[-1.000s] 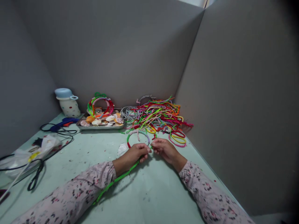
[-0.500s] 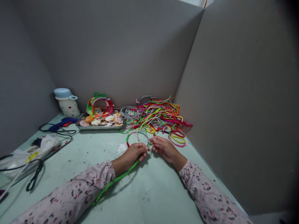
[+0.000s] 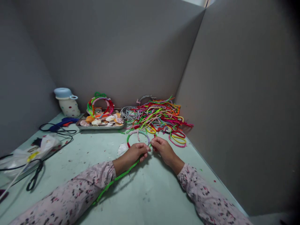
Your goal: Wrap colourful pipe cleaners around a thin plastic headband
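Note:
A ring wrapped in coloured pipe cleaners (image 3: pixel 137 132), with green, pink, lilac and red stretches, stands just beyond my hands. My left hand (image 3: pixel 136 153) is closed on the near side of the ring, thumb against fingers. From under it a long green pipe cleaner (image 3: pixel 122 175) trails back along my left forearm. Close by on the right, my right hand (image 3: pixel 165 151) is closed in a pinch on the short green end beside the ring. A bit of red shows above those fingertips; the exact grip is partly hidden.
A metal tray (image 3: pixel 100 127) holds shells and finished rings. Behind it to the right lies a heap of pipe cleaners (image 3: pixel 161 112), with loose loops (image 3: pixel 179 139) in front. A bottle (image 3: pixel 67 104), a blue tool (image 3: pixel 62 123), a black cable (image 3: pixel 35 181) and a plastic bag (image 3: pixel 47 145) are left.
My right hand's fingers have curled from loosely extended into a tighter pinch beside the ring. My left hand and the ring have barely moved.

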The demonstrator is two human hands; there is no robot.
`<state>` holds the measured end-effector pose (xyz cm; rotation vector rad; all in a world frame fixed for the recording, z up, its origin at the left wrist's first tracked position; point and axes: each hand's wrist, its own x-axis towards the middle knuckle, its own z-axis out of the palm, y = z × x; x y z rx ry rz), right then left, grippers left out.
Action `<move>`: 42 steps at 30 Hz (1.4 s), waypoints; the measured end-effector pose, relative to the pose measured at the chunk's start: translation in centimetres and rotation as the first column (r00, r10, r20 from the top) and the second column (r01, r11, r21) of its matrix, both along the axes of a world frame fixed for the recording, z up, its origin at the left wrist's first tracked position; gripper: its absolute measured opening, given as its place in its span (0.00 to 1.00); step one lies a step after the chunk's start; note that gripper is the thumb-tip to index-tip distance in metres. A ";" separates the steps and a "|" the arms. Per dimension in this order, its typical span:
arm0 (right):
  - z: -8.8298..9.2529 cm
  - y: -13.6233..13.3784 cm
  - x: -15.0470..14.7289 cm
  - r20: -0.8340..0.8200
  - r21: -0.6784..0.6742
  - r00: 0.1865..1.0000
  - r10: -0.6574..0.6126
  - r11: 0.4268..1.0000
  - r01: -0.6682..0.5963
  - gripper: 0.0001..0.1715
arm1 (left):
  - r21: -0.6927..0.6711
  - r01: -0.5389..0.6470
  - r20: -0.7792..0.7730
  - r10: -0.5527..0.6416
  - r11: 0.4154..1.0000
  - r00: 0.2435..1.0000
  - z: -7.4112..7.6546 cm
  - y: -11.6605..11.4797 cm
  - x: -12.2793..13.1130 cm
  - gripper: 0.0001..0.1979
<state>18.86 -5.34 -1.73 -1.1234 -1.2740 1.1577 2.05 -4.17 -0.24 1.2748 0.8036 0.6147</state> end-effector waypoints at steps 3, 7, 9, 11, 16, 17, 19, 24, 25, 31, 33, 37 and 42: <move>-0.1 0.1 -0.1 -0.029 -0.026 1.000 0.011 1.000 -0.011 0.16 | -0.007 0.014 0.015 -0.014 1.000 1.000 -0.3 0.1 -0.1 0.14; -0.1 0.3 0.3 -0.122 -0.064 0.992 0.045 0.997 -0.053 0.17 | -0.066 0.034 0.106 -0.027 0.997 0.994 -0.5 0.0 -0.1 0.18; -0.1 0.4 0.6 -0.149 -0.056 0.988 0.034 0.998 -0.043 0.17 | -0.078 0.029 0.133 -0.019 0.997 0.991 -0.6 0.0 -0.1 0.19; -0.2 0.4 0.7 -0.160 -0.051 0.987 0.025 0.998 -0.033 0.17 | -0.070 0.038 0.123 -0.029 0.997 0.992 -0.5 0.0 -0.2 0.17; -0.3 0.4 0.5 -0.181 -0.063 0.984 -0.009 0.998 -0.002 0.16 | -0.034 0.064 0.021 -0.064 0.997 0.998 -0.3 0.1 -0.3 0.14; -0.3 0.4 0.5 -0.186 -0.062 0.982 -0.013 0.998 0.001 0.15 | -0.024 0.070 -0.004 -0.070 0.997 0.998 -0.2 0.2 -0.3 0.15; -0.4 0.4 0.3 -0.197 -0.055 0.980 -0.018 0.998 0.007 0.15 | -0.009 0.080 -0.049 -0.081 0.997 0.996 -0.1 0.1 -0.3 0.17; -0.5 0.4 0.0 -0.247 -0.064 0.969 -0.025 0.998 0.010 0.16 | 0.046 0.062 -0.083 -0.058 0.997 0.995 -0.1 0.0 -0.1 0.18; -0.5 0.5 0.0 -0.259 -0.074 0.966 -0.023 0.997 0.004 0.16 | 0.041 0.052 -0.076 -0.049 0.998 0.996 -0.1 0.0 -0.1 0.18; -0.3 0.8 0.9 -0.310 -0.093 0.950 -0.044 0.996 0.016 0.16 | -0.021 0.027 0.006 -0.027 0.999 1.000 -0.1 -0.2 -0.1 0.18; -0.3 0.8 1.0 -0.319 -0.092 0.946 -0.055 0.995 0.027 0.16 | 0.000 0.026 -0.025 -0.026 1.000 0.999 0.1 -0.3 -0.2 0.17; -0.1 0.7 0.7 -0.348 -0.107 0.934 -0.079 0.993 0.044 0.16 | 0.047 0.065 -0.090 -0.060 0.997 0.994 0.4 -0.3 -0.1 0.18; 0.1 0.8 0.5 -0.434 -0.137 0.896 -0.094 0.990 0.037 0.16 | 0.048 0.037 -0.083 -0.033 0.998 0.996 0.2 -0.3 0.0 0.17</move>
